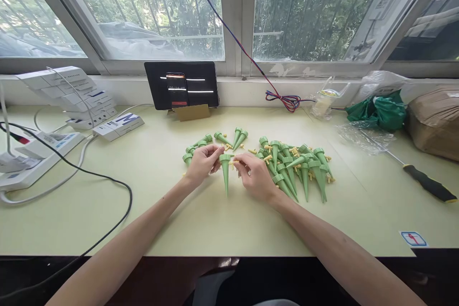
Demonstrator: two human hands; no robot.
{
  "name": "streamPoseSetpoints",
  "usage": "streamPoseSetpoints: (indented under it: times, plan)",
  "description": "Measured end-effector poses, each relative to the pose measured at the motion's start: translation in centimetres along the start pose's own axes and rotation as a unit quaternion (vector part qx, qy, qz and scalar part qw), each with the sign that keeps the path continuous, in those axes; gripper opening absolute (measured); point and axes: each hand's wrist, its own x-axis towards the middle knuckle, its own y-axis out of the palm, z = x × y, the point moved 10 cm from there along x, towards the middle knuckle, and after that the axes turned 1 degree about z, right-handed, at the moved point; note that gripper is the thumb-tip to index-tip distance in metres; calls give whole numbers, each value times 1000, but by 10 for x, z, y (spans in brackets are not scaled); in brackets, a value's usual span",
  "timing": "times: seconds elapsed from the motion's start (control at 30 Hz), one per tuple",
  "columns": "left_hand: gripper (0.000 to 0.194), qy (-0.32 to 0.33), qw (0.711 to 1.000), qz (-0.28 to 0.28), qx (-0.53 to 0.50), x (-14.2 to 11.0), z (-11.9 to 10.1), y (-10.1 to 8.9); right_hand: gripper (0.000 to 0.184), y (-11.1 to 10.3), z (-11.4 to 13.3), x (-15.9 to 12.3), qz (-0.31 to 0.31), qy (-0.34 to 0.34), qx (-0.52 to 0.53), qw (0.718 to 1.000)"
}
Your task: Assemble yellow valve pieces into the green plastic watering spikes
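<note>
Between my hands a green plant watering spike (225, 174) hangs point down. My left hand (201, 163) is closed, with thumb and fingers pinching the spike at its ribbed cap. My right hand (257, 178) is closed at the other side, its fingertips on a small yellow valve (231, 164) by the spike's cap. Whether the valve is fully seated, I cannot tell. A pile of green spikes (287, 165) with yellow valves lies just right of my right hand. Several more spikes (237, 137) lie behind my hands, and others are partly hidden by my left hand.
A tablet (181, 85) leans on a cardboard stand (191, 113) at the back. White boxes (66, 93), a power strip (43, 162) and a black cable (107, 178) occupy the left. To the right are a screwdriver (428, 182), a green bag (380, 110) and a brown package (435, 119).
</note>
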Motion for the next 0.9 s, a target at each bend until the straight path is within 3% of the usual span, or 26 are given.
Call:
streamPoseSetpoints:
  times: [0.37,0.57,0.9]
  plan:
    - [40,-83,985,84,-123,-2,18,21,23,-5,-5,0,-26,14,1,1000]
    - [46,-68,982,148,-95,-4,17,31,20,-5,-9,1,-29,26,11,999]
    - [42,-52,988,135,-61,-3,13,24,16,-3,-17,0,-16,62,48,997]
